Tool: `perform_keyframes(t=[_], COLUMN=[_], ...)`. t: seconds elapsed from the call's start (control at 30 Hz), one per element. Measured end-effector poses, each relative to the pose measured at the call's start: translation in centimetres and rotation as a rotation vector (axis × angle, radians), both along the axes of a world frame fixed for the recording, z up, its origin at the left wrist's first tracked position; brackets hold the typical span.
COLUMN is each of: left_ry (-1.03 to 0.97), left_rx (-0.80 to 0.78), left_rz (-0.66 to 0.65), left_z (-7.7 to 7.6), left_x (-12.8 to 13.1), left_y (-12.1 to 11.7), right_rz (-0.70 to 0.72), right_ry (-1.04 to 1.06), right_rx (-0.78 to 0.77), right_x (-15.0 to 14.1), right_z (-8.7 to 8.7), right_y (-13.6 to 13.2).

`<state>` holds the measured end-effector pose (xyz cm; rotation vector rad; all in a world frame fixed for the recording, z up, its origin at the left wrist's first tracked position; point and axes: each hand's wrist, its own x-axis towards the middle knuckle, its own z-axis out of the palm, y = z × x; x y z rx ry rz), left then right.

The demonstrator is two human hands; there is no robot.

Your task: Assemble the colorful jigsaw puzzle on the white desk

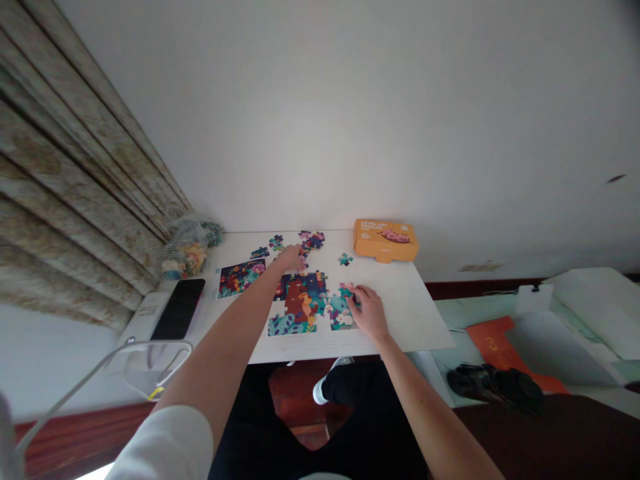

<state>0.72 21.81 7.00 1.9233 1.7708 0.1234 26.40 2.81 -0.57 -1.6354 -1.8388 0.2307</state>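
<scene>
Right hand (371,313), fingertips bunched, pinches a teal piece (346,291) at the right edge of the jigsaw (300,303); this tight grip at the piece's rim leaves the palm raised clear of the joined pieces, so none get nudged. Left hand (289,259), fingers close together and angled down, sits at the jigsaw's top edge, near loose pieces (313,240); whether it holds one, I cannot tell. On the table (400,313) lie a picture card (241,278) and a phone (179,309). Farther off are an orange box (386,240) and, past the table's far-left corner, a clear bag (187,250).
</scene>
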Motion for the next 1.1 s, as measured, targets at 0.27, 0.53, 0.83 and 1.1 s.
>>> perform_keyframes(t=[0.27,0.53,0.83,1.1], left_ry=[-0.515,-1.096,-0.787,-0.012], left_rx=[-0.019,-0.138,0.165,0.467], left_rz=[0.186,0.305,0.151,-0.445], left_z=[0.5,-3.7,-4.5,-5.0], left_x=[2.9,14.1,12.7,8.7], left_y=[-3.0,-13.5,-16.8,-19.7], right_rz=[-0.015,-0.172,-0.072,-0.157], right_ry=[0.135,0.498,0.736,0.931], right_rx=[0.022,-0.087,-0.159,-0.183], right_x=[0.2,0.9,2.3,3.2], right_z=[0.6,-0.1,0.2,0.3], right_y=[0.0,0.0,0.7,1.6])
